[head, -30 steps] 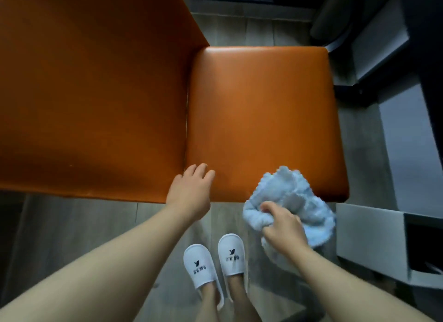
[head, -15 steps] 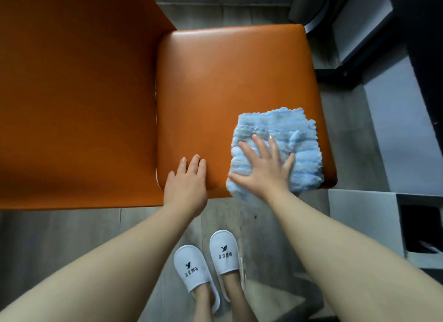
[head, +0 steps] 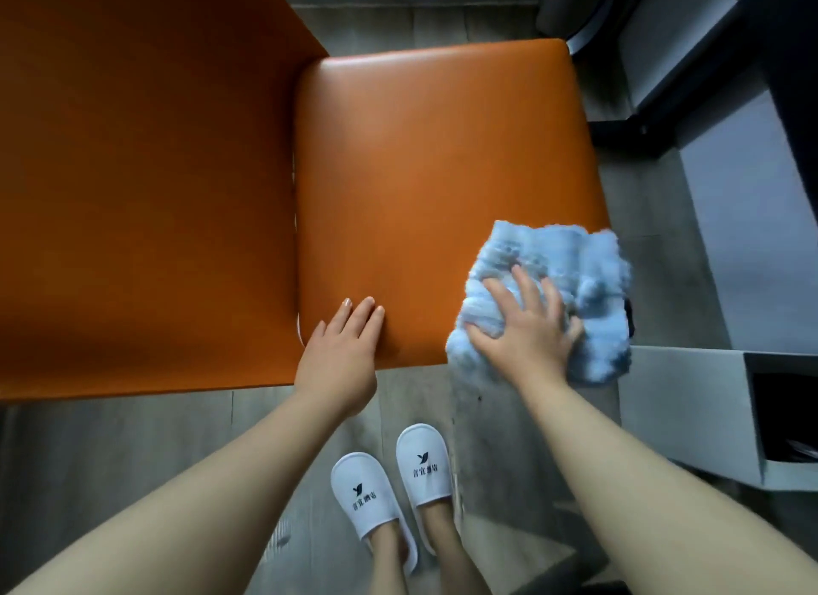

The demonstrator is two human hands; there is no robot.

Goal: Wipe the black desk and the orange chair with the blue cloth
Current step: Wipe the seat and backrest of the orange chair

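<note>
Bare, sleeveless forearms; at six o'clock, two white fabric closed-toe slippers (head: 398, 479), each printed with a dark leaf logo and characters.

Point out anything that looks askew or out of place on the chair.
Only a small thing: the blue cloth is bunched rather than flat and overhangs the near right corner of the orange chair seat, under the flat right hand. The left hand rests on the seat's near edge.

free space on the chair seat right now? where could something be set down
Most of the seat is bare: everything from the backrest side to its far edge. Crowded only along the near edge: left hand at the near-left corner, right hand pressing the cloth at the near-right corner.
</note>
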